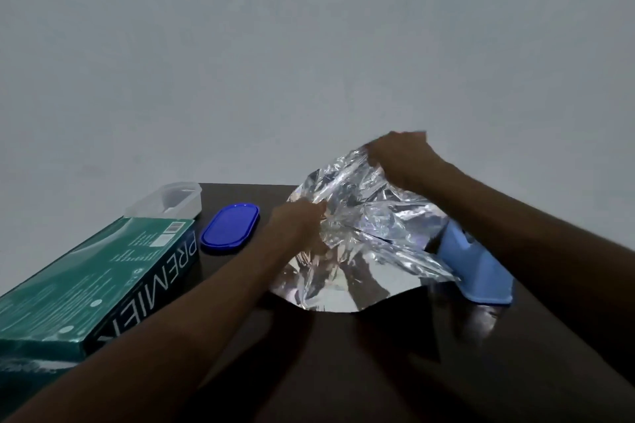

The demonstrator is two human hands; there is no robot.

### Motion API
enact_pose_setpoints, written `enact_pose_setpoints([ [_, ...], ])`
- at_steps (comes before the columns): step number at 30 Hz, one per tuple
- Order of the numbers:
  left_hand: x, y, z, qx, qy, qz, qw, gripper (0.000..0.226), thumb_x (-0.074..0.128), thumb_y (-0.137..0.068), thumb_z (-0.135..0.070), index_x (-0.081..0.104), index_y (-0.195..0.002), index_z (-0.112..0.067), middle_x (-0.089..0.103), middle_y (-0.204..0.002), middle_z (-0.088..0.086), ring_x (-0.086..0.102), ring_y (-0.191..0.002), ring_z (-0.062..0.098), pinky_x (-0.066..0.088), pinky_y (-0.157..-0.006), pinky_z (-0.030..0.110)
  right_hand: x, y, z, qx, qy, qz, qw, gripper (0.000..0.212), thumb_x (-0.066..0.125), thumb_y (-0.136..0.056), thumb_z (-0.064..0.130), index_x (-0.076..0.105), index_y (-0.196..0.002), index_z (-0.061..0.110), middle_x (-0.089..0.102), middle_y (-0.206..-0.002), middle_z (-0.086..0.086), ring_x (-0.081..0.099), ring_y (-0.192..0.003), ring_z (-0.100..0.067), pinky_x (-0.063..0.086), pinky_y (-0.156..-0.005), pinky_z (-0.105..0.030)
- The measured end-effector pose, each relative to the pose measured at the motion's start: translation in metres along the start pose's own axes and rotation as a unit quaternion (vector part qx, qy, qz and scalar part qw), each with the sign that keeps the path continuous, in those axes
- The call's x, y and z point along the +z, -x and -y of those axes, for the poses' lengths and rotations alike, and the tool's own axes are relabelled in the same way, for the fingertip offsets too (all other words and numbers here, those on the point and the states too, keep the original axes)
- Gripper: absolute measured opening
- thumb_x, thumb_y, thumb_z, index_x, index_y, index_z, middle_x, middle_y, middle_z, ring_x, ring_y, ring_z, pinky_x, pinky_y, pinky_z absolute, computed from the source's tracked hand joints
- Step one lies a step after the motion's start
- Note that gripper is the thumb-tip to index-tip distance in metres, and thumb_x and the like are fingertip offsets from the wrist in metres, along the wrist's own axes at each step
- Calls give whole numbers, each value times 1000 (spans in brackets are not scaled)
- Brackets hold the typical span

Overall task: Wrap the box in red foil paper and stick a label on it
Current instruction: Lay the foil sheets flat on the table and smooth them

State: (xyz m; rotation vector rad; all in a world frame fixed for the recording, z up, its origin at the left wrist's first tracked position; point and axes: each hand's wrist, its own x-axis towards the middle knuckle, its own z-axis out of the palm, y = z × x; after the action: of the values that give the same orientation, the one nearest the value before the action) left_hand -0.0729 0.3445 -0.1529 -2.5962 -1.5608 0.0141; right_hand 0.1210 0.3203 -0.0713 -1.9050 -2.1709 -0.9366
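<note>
A crumpled sheet of silver foil (367, 233) lies on the dark table (343, 371) and rises toward the far right. My left hand (302, 227) grips the foil's left side, fingers curled into it. My right hand (402, 156) holds the foil's raised top edge above the table. A light blue box-like object (481, 271) sits at the right, partly covered by the foil. The foil looks silver here, not red. No label is visible.
A long green carton (86, 285) printed "PREMIER" lies at the left. Behind it stands a clear plastic container (168, 203), and its blue oval lid (230, 228) lies flat beside it. A plain grey wall rises behind the table.
</note>
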Motion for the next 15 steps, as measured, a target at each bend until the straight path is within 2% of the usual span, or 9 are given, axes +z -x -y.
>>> enact_pose_setpoints([
  [1,0,-2,0,3,8,10,1000,104,78,-71,-59,24,-152,-23,52,-138,8,56,-123,29,52,-93,44,-2,-6,2,-10,1,-24,1000,31,52,-77,-4,70,-96,12,71,-94,-8,69,-88,-27,50,-78,-33],
  [3,-3,-7,0,6,15,32,999,115,80,-64,-64,22,-153,-18,56,-135,9,56,-122,29,51,-95,43,-8,-16,9,-32,14,-66,997,22,50,-65,-4,64,-71,12,66,-72,-5,66,-69,-27,48,-73,-32],
  [5,-5,-11,0,-5,23,68,997,115,79,-56,-71,35,-147,-15,60,-133,7,58,-120,28,49,-98,41,-14,-20,17,-73,24,-104,992,17,48,-56,-2,43,-55,14,58,-62,-6,62,-63,-31,45,-74,-34],
  [6,-5,-14,-1,-17,27,90,995,115,78,-51,-77,43,-141,-14,62,-130,5,60,-116,27,50,-98,40,-16,-20,21,-92,21,-133,987,19,49,-55,-1,41,-56,15,58,-63,-6,61,-65,-32,45,-74,-35],
  [8,-4,-18,1,-35,35,139,989,120,71,-39,-88,55,-130,-11,67,-122,5,65,-107,28,52,-95,40,-13,-16,27,-101,14,-195,976,17,53,-59,2,54,-66,16,64,-71,-7,61,-71,-31,45,-73,-35],
  [10,4,-23,5,-36,48,171,983,115,68,-38,-90,63,-122,-12,71,-110,6,68,-99,27,54,-92,41,-9,-4,37,-120,23,-235,964,7,57,-61,7,60,-66,12,62,-66,-11,57,-64,-31,42,-68,-35],
  [11,7,-25,8,-33,63,172,983,103,71,-42,-85,67,-118,-15,73,-103,5,69,-95,25,56,-90,41,-5,3,43,-130,22,-236,963,5,57,-63,11,62,-65,10,61,-64,-12,57,-62,-30,42,-66,-35],
  [13,12,-27,15,-26,102,160,982,87,75,-42,-79,71,-110,-26,74,-97,-1,71,-90,19,58,-87,38,1,17,52,-154,21,-164,974,14,54,-72,21,64,-69,12,64,-68,-10,61,-65,-30,45,-65,-35],
  [15,14,-30,23,-2,116,139,983,93,70,-32,-88,69,-107,-34,73,-95,-8,70,-90,15,56,-89,35,3,26,54,-141,22,-55,988,26,51,-84,36,68,-77,16,70,-79,-7,66,-76,-28,47,-68,-34],
])
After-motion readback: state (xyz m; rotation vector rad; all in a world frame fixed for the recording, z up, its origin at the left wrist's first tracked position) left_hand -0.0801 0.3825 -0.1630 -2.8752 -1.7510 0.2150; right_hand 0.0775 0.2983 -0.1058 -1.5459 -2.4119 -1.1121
